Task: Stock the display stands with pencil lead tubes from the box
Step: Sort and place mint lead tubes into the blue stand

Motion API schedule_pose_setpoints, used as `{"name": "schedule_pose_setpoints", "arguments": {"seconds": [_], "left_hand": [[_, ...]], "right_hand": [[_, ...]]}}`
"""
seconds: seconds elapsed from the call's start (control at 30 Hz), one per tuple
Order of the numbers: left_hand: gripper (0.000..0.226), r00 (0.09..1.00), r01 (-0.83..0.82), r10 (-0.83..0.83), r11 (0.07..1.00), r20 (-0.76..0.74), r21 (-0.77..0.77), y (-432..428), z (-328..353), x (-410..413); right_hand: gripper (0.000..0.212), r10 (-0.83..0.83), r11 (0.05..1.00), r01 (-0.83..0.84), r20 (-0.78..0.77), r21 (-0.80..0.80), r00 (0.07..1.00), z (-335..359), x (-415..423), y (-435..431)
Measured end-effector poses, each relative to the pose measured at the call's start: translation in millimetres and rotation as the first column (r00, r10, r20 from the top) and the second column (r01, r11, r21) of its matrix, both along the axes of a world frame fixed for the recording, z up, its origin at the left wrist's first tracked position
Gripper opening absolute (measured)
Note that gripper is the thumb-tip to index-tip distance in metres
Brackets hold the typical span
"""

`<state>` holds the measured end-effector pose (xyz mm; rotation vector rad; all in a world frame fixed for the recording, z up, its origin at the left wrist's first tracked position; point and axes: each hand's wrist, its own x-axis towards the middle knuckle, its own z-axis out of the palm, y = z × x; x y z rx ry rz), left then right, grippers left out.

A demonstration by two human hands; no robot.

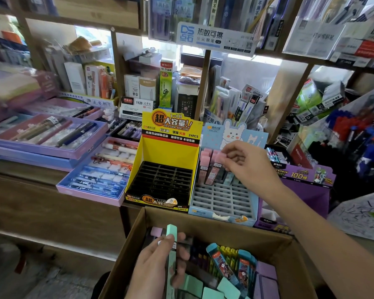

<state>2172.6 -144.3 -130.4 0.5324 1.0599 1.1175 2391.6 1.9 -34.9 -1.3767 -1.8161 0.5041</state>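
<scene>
- Nearest you, your left hand (151, 264) is over the cardboard box (136, 231). Its fingers and thumb are curled round a mint-green lead tube (171, 231), which it holds nearly upright with the capped end sticking up above your fingertips.
- In the box under that hand lie more lead tubes: mint-green ones (209, 291) at the near edge, purple ones (268, 279) to the right and a pink cap (157, 231) just left of the held tube. Teal carded packs (221, 263) stand on end among them.
- Past the far rim of the box, two display stands sit side by side and touching on the wooden counter (30, 203).
- The yellow stand (166, 147) is on the left. Its black slotted tray (160, 182) shows row upon row of open slots.
- The pale blue stand (222, 201) with the rabbit backboard is on the right. Its grey front rows of slots are open, and a cluster of pink tubes (204, 167) stands in the back row at the left.
- Your right hand (244, 162) reaches over the blue stand. Thumb and fingertips pinch the pink cap of one tube (220, 157) at the right of that cluster, and the other fingers are loosely bent. The tube leans slightly, and you cannot tell whether its foot is seated in a slot.
- Right of the blue stand is a purple display box (307, 182). Left of the yellow one are lilac pen trays (99, 175).
- Beyond, wooden shelves (205, 87) are crowded with boxed stationery.
</scene>
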Motion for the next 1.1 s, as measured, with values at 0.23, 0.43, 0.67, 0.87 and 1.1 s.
{"name": "schedule_pose_setpoints", "arguments": {"seconds": [0.23,0.43,0.67,0.87,1.1], "left_hand": [[0.033,1.0,0.0,-0.001,1.0,0.007,0.017,0.1,0.0,-0.9],[0.03,1.0,0.012,-0.013,0.999,0.017,0.044,-1.4,4.9,1.4],[0.03,1.0,0.027,-0.028,0.998,0.015,0.06,-4.1,10.5,-0.1],[0.035,0.999,0.044,-0.045,0.998,0.023,0.052,-3.4,12.4,2.1],[0.043,0.998,0.065,-0.066,0.996,0.017,0.059,-4.7,14.0,7.9]], "right_hand": [[0.015,0.0,1.0,-0.006,0.186,0.029,0.983,-6.2,-1.3,5.4],[0.015,0.004,0.997,-0.029,0.323,0.071,0.946,-14.8,-5.7,6.8],[0.022,-0.023,0.996,-0.007,0.338,0.086,0.941,-13.8,-4.6,1.3],[0.016,-0.039,0.998,0.034,0.109,0.046,0.993,-13.4,-11.1,-28.2],[0.008,0.242,0.888,-0.282,-0.152,-0.362,0.958,-29.9,-33.5,-74.5]]}}
